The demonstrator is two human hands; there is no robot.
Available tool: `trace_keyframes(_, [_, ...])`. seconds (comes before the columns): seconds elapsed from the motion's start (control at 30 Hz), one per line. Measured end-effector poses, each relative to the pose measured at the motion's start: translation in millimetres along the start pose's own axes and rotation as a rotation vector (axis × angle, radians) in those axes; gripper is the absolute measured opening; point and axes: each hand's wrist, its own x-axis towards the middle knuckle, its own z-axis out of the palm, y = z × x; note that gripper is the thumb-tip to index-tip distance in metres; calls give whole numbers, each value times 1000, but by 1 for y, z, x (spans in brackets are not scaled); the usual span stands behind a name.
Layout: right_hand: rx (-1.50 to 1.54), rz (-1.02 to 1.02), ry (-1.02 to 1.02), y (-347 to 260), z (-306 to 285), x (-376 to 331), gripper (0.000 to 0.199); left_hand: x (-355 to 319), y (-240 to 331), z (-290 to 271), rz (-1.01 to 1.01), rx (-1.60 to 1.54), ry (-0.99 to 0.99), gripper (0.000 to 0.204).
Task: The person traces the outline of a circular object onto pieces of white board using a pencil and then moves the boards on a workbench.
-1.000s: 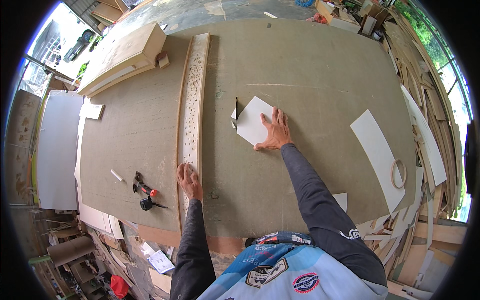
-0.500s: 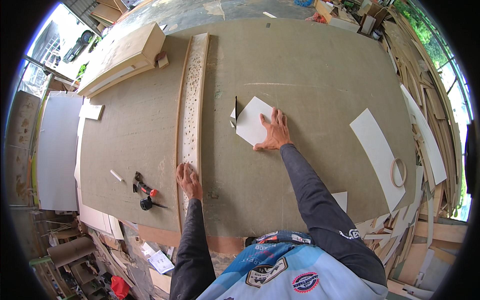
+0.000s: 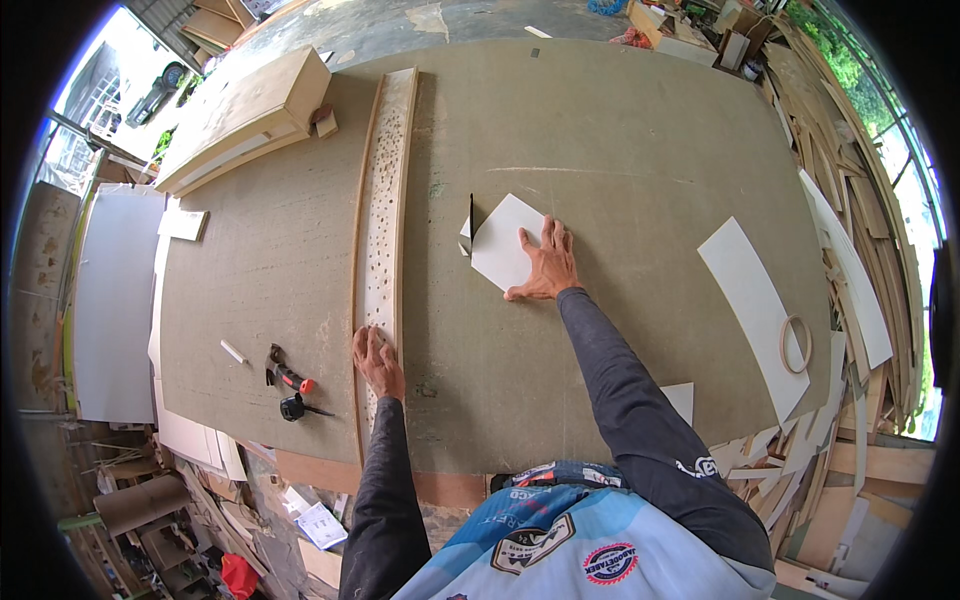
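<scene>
My right hand (image 3: 548, 262) lies with spread fingers on a white angular sheet piece (image 3: 500, 245), pressing on its right part. Along that piece's left edge stand a thin black sliver (image 3: 471, 215) and small white offcuts (image 3: 465, 247); what the sliver is, I cannot make out. My left hand (image 3: 378, 362) rests flat on the near part of a long narrow board (image 3: 384, 200) with raised wooden edges and many small holes or spots. Its fingers lie along the surface, and nothing shows in its grasp. The board runs away from me across the brown worktable (image 3: 600, 390).
Left of the board lie a hammer (image 3: 288, 370), a black tape measure (image 3: 294, 408) and a short white stick (image 3: 234, 351). A wooden box (image 3: 250, 120) stands far left. At right are a long white panel (image 3: 750, 300), a tape roll (image 3: 806, 345) and stacked wood strips (image 3: 865, 220).
</scene>
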Motion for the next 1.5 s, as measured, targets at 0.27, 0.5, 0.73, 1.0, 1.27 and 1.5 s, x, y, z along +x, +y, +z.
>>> trace_keyframes(0.27, [-20,8,32,-1,2,-2,132,0,-3,1,6,-1,5,47])
trace_keyframes(0.5, [6,30,14,-4,2,-2,135,0,-1,1,17,3,8,47])
trace_keyframes(0.73, [27,38,13,-5,3,-4,134,0,-2,0,50,23,-3,46])
trace_keyframes(1.0, [41,53,5,-8,-1,-5,133,-1,0,-1,13,22,-11,47])
trace_keyframes(1.27, [43,60,-2,-9,-1,-3,134,0,-4,0,35,24,-15,48])
trace_keyframes(1.5, [40,62,-1,-8,2,-2,134,0,-3,0,37,29,-14,48])
